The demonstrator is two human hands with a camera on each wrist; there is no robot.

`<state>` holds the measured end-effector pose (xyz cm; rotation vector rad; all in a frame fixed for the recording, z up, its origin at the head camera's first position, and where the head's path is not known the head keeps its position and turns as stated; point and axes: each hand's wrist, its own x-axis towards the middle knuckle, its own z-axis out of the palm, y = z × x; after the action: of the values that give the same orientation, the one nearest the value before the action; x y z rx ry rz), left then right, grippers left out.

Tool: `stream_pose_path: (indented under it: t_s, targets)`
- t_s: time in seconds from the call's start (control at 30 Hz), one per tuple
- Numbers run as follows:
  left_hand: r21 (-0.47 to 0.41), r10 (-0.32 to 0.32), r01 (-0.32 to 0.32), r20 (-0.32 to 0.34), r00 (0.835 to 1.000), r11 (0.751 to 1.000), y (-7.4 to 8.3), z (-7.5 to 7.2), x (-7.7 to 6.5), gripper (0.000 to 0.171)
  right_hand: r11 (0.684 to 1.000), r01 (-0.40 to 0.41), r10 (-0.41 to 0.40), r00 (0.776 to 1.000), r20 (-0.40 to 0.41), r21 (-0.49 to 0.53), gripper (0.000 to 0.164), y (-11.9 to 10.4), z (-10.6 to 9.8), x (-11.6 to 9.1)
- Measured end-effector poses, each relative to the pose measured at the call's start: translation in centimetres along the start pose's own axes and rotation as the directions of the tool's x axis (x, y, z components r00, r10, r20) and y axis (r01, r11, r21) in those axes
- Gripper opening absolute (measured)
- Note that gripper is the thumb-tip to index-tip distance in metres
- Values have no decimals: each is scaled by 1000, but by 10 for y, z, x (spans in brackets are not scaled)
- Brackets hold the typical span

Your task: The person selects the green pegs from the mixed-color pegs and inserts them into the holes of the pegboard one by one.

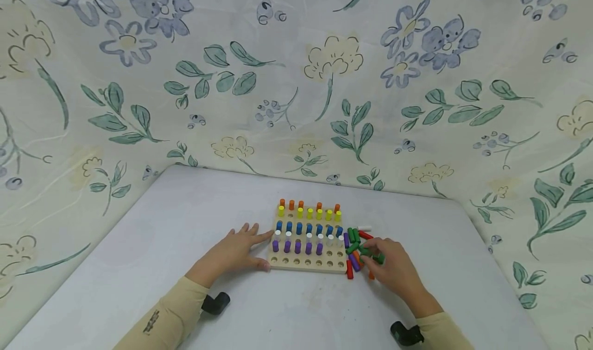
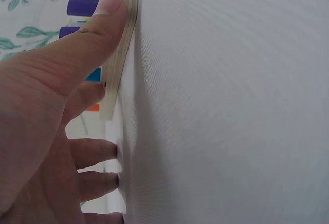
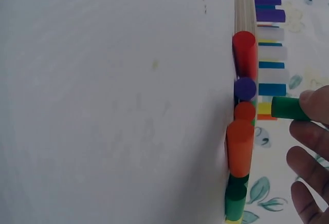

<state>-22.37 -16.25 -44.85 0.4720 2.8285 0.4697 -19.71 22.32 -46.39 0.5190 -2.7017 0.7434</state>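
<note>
A green peg (image 3: 288, 108) juts from the pinching right fingers (image 3: 311, 136).

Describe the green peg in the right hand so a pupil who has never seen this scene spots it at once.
Find the pegboard on the white table, then the loose pegs along its right side. Beside them is the person's right hand, pinching a green peg. Unlike the green pegs lying loose, this one is held clear of the table.

A white table (image 1: 162, 226) is backed and flanked by a pale, evenly lit backdrop (image 1: 287, 41), which is patterned with blue flowers (image 1: 127, 42), cream blooms (image 1: 333, 56) and green leaves (image 1: 244, 83).
</note>
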Motion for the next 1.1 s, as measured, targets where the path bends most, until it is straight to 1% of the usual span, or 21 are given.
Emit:
stream_pose_path:
  t_s: [0.2, 0.47, 0.63, 0.87, 1.1]
  targets:
    - [8, 6, -6, -6, 1000, 1000, -1, 1, 1, 88, 999, 37, -37, 999, -1, 2, 28, -4, 3, 2]
    - [1, 4, -4, -2, 1000, 1000, -1, 1, 2, 89, 998, 60, -60, 998, -2, 2, 29, -9, 8, 3]
    - [-10, 0, 0, 1, 1000, 1000, 0, 1, 2, 88, 998, 68, -68, 998, 6, 14, 30, -14, 11, 4]
    - [-13, -5, 5, -3, 1000, 1000, -1, 1, 2, 89, 999, 53, -53, 998, 25, 13, 31, -22, 13, 4]
    - [-17, -13, 13, -3, 1000, 1000, 0, 1, 1, 89, 996, 91, -91, 996, 10, -7, 32, -26, 16, 5]
